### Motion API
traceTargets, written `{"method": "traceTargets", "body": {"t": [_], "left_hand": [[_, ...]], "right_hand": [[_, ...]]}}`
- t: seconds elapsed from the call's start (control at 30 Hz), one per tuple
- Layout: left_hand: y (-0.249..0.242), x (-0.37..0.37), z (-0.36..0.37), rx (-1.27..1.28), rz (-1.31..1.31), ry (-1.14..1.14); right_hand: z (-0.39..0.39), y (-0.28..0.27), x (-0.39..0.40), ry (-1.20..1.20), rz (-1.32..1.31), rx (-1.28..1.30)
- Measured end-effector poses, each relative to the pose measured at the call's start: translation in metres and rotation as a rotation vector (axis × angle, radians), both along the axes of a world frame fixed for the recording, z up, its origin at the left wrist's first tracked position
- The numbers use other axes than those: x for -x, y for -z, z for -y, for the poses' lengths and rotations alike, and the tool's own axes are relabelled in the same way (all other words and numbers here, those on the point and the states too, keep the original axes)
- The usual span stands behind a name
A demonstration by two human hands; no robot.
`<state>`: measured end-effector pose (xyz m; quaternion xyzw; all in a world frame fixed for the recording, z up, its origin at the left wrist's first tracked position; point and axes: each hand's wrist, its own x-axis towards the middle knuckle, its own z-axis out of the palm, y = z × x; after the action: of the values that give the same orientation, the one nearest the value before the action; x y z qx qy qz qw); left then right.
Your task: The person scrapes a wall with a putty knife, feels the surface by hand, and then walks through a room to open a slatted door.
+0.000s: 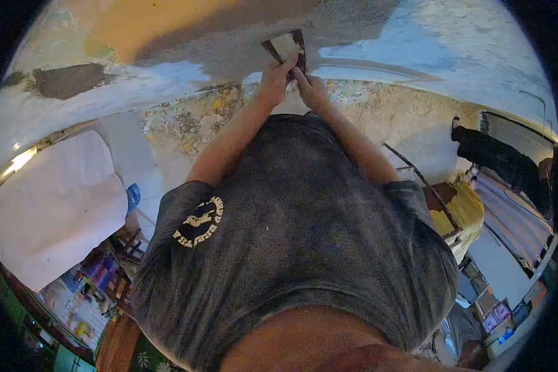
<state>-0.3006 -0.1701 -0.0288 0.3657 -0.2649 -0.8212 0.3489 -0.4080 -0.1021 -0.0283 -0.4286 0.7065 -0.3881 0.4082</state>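
Note:
Both hands are together in front of my chest, close to the wall. A putty knife with a wide, dark-edged blade points up toward the wall, pale filler across its face. My left hand closes on its lower part from the left, a finger along the blade. From the right, my right hand grips it low down, thumb up against it. The handle is mostly hidden by my fingers. Behind the blade, a broad grey smear of filler covers part of the wall.
A darker grey patch marks the wall at left. Crumbled debris lies along the wall's foot. A white-covered bulky thing stands at left. At right are a yellow-draped item and a person in dark clothing.

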Motion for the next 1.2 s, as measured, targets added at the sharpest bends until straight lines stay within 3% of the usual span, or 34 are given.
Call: {"method": "traceTargets", "body": {"t": [0.1,0.2,0.23,0.3,0.4,0.47,0.5,0.53,0.57,0.63,0.7,0.77,0.83,0.9,1.0,1.07,1.1,1.17,1.2], "left_hand": [[0.004,0.002,0.012,0.089,-0.022,0.085],[-0.015,0.004,0.008,0.147,-0.054,0.088],[-0.012,0.004,0.007,0.153,-0.021,0.081],[-0.004,0.003,0.010,0.149,0.017,0.075],[-0.003,-0.007,0.008,0.198,0.225,0.048],[-0.043,-0.007,0.014,0.499,0.286,-0.040],[-0.035,-0.004,0.024,0.497,0.286,-0.044],[-0.024,-0.008,0.027,0.553,0.330,0.038],[-0.017,-0.016,0.023,0.611,0.372,0.122],[-0.004,0.000,0.040,0.584,0.437,0.025],[-0.016,-0.001,0.032,0.533,0.368,-0.036],[-0.034,-0.008,0.023,0.489,0.348,-0.001],[-0.033,-0.013,0.030,0.580,0.562,0.100],[-0.029,-0.009,0.030,0.680,0.556,-0.033],[-0.021,-0.014,0.012,0.479,0.444,-0.025],[-0.018,-0.008,0.022,0.343,0.165,-0.062],[-0.019,-0.013,0.021,0.341,0.174,-0.066],[-0.025,-0.015,0.031,0.538,0.620,0.108],[-0.029,-0.010,0.039,0.566,0.611,0.097]], "right_hand": [[0.004,0.034,0.000,-0.128,-0.332,0.505],[0.009,0.045,-0.010,-0.017,-0.187,0.169],[0.008,0.054,-0.014,-0.026,-0.326,0.427],[0.009,0.063,-0.023,-0.036,-0.461,0.674],[0.009,0.059,-0.046,0.097,-0.200,0.406],[0.023,0.032,-0.052,0.258,-0.028,0.337],[0.031,0.045,-0.043,0.254,-0.028,0.336],[0.028,0.064,-0.038,0.137,-0.287,0.377],[0.033,0.058,-0.038,0.117,-0.204,0.298],[0.044,0.047,-0.036,0.088,-0.054,0.132],[0.026,0.055,-0.044,0.074,-0.747,0.676],[0.020,0.064,-0.041,0.057,-0.646,0.570],[0.027,0.075,-0.040,0.012,-0.504,0.451],[0.039,0.081,-0.037,-0.020,-0.464,0.428],[0.018,0.083,-0.050,0.004,-0.280,0.304],[0.033,0.081,-0.046,0.046,-0.701,0.660],[0.030,0.084,-0.047,0.043,-0.691,0.660],[0.038,0.090,-0.037,-0.031,-0.628,0.575],[0.049,0.076,-0.035,-0.024,-0.641,0.602]]}}
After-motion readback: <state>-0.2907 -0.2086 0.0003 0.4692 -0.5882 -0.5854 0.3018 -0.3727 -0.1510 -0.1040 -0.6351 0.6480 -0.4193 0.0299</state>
